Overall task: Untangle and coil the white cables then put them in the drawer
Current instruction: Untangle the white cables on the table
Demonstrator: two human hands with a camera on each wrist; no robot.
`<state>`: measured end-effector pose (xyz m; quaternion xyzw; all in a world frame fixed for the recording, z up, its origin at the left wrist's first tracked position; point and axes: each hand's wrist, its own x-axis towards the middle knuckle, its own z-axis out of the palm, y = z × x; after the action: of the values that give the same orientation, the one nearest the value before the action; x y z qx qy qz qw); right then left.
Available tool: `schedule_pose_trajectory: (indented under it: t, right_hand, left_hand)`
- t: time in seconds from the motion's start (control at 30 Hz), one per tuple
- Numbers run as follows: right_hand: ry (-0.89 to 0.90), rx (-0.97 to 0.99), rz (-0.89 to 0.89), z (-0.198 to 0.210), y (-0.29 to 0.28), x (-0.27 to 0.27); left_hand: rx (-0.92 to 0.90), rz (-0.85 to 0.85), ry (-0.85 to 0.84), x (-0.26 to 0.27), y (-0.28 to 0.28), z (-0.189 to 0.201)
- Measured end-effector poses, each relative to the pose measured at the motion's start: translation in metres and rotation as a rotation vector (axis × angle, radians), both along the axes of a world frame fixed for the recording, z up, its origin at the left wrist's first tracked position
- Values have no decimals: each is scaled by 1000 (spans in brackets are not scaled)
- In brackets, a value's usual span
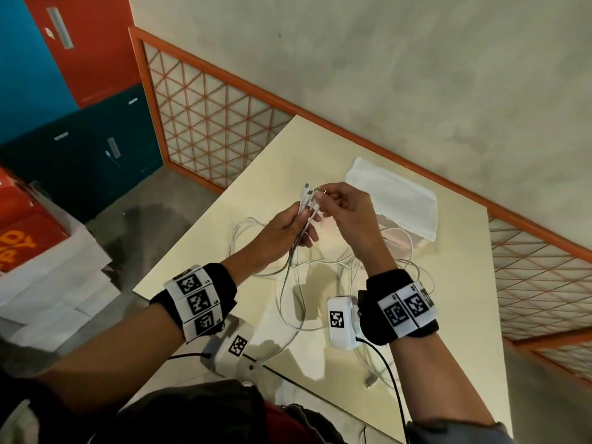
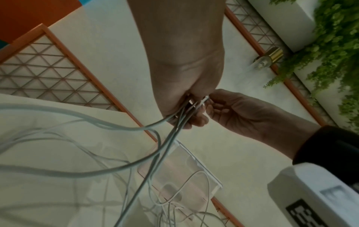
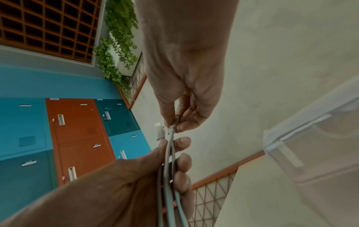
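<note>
Left hand (image 1: 285, 230) grips bunched white cables (image 1: 296, 277) above cream surface (image 1: 448, 283); right hand (image 1: 344, 211) fingers pinch connector ends. Loose loops trail on surface. Clear drawer (image 1: 392, 200) beside wall. Blue, orange lockers (image 1: 80, 59) left.

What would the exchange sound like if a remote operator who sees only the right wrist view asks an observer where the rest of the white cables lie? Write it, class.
Operator: Where do the strands below the left hand go?
Observer: They drop into a loose tangle of white cables on the table.
Operator: Any free ends?
Observer: One connector lies near the table's near edge.
</note>
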<state>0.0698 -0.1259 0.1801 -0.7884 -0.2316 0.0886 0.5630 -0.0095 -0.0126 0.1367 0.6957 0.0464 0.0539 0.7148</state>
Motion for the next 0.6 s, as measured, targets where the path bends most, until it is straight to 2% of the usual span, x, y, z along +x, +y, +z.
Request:
schedule_pose_trajectory:
  t: [0.17, 0.3, 0.37, 0.47, 0.53, 0.6]
  right_hand:
    - [-31, 9, -66, 5, -1, -3]
    - [-24, 40, -93, 1, 1, -13]
    - [77, 19, 51, -7, 0, -20]
    - [349, -41, 316, -24, -6, -28]
    - [358, -156, 470, -34, -9, -31]
    - [344, -229, 531, -41, -9, -28]
  left_hand:
    - [42, -117, 17, -1, -3, 2]
    - [-57, -159, 38, -2, -5, 8]
    - [-135, -88, 23, 0, -4, 15]
    - [-273, -20, -32, 5, 0, 29]
    - [-331, -16, -59, 8, 4, 37]
    - [-340, -15, -94, 11, 6, 44]
